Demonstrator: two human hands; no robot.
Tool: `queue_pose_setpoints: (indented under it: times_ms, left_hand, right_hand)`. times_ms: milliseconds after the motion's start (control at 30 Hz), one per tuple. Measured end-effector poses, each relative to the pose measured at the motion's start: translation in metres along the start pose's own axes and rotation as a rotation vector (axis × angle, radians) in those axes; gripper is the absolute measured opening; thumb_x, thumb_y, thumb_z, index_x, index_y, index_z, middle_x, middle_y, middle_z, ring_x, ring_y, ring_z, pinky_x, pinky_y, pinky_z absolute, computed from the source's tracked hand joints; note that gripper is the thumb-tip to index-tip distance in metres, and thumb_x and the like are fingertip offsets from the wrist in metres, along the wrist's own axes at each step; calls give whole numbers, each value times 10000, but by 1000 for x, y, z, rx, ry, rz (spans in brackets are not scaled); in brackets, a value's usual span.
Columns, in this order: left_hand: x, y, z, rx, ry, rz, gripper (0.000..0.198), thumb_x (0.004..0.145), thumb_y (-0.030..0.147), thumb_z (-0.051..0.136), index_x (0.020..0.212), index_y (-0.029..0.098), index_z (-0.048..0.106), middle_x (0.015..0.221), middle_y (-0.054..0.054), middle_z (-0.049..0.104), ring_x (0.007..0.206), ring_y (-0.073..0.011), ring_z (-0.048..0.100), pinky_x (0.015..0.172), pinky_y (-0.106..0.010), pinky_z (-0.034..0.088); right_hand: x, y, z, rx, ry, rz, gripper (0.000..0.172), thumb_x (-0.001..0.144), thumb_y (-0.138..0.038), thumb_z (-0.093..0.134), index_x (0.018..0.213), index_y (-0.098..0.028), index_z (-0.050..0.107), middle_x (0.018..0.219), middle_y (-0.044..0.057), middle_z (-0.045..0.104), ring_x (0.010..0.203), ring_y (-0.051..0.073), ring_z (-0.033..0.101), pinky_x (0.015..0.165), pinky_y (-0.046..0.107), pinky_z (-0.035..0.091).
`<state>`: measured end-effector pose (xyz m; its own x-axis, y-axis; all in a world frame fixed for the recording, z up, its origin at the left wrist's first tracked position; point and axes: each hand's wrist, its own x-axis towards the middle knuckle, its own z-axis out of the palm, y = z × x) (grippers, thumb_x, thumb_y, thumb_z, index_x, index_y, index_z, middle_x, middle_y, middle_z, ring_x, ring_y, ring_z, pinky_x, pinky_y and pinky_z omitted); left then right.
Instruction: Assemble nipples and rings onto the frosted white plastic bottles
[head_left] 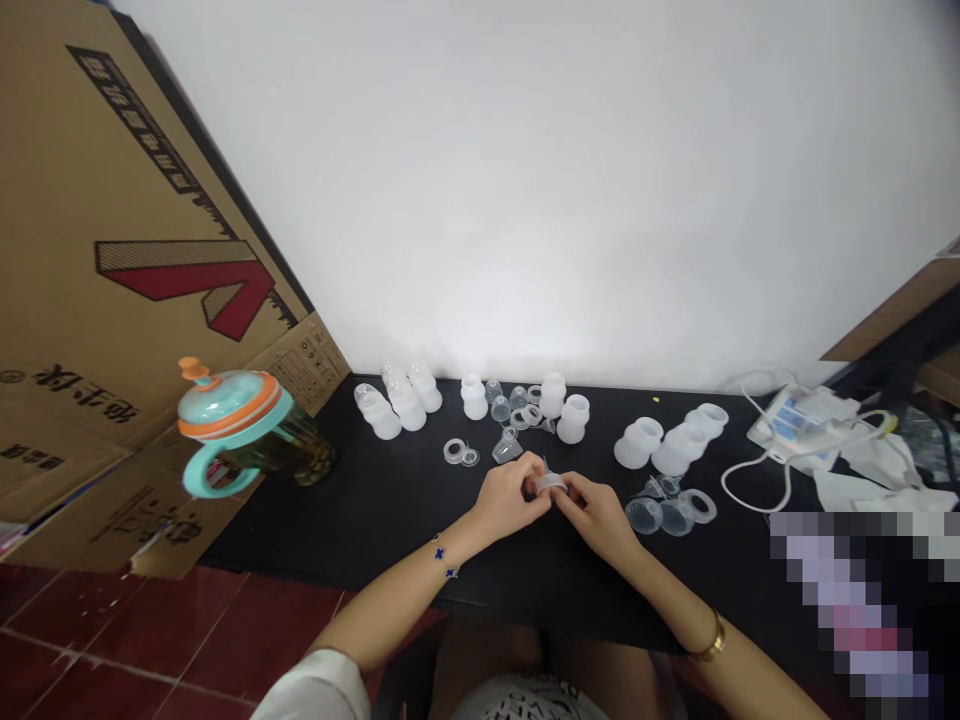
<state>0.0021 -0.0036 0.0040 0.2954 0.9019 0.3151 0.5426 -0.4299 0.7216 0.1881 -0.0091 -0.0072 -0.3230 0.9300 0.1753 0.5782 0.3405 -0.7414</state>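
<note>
Between my two hands, over the black table, is a whitish bottle collar ring (551,482) with a thin clear tip showing above it, likely a teat. My left hand (511,492) pinches its left side and my right hand (596,512) grips the right side. Just beyond lie a clear bottle cap (507,447), a loose ring (454,451) and a teat (470,457). White bottle bodies (573,419) stand behind, among more clear caps and rings. To the right are more white bottle bodies (638,443), clear caps (676,517) and a ring (700,506).
Several capped bottles (405,403) stand at the back left. A teal-lidded jug (289,450) of dark liquid sits by a large cardboard box (150,250). At right, a white device (799,430) with a looping cable lies beside crumpled white material (877,485). A white wall (562,200) rises behind.
</note>
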Motion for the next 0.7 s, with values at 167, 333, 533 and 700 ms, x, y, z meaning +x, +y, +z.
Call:
queue_pose_setpoints:
  times_ms: [167, 333, 533, 700]
  left_hand:
    - [0, 0, 1, 7, 13, 10, 170, 781, 212, 625, 917, 227, 524, 669, 63, 579, 612, -117, 563, 603, -218, 429]
    - [-1, 0, 0, 32, 15, 30, 153, 809, 221, 606, 940, 226, 526, 687, 52, 583, 622, -121, 567, 602, -220, 434]
    - [-1, 1, -2, 50, 15, 61, 165, 807, 191, 585, 953, 228, 518, 704, 45, 585, 628, -123, 568, 609, -220, 438]
    - [-1, 0, -1, 56, 17, 79, 169, 800, 192, 587, 946, 232, 512, 703, 47, 593, 616, -122, 569, 608, -223, 429]
  right_hand:
    - [-1, -1, -1, 13, 8, 3, 269, 951, -395, 506, 831, -199, 646, 572, -46, 458, 524, 143, 466, 528, 254, 292]
    - [-1, -2, -2, 18, 31, 2, 266, 946, -394, 516, 816, -202, 646, 568, -46, 463, 526, 140, 463, 522, 247, 301]
    - [0, 0, -1, 21, 19, 0, 253, 949, -372, 513, 823, -200, 650, 584, -41, 497, 536, 139, 477, 525, 242, 312]
    - [-2, 0, -1, 33, -1, 6, 243, 953, -369, 513, 839, -201, 647, 600, -40, 519, 546, 140, 491, 532, 241, 321]
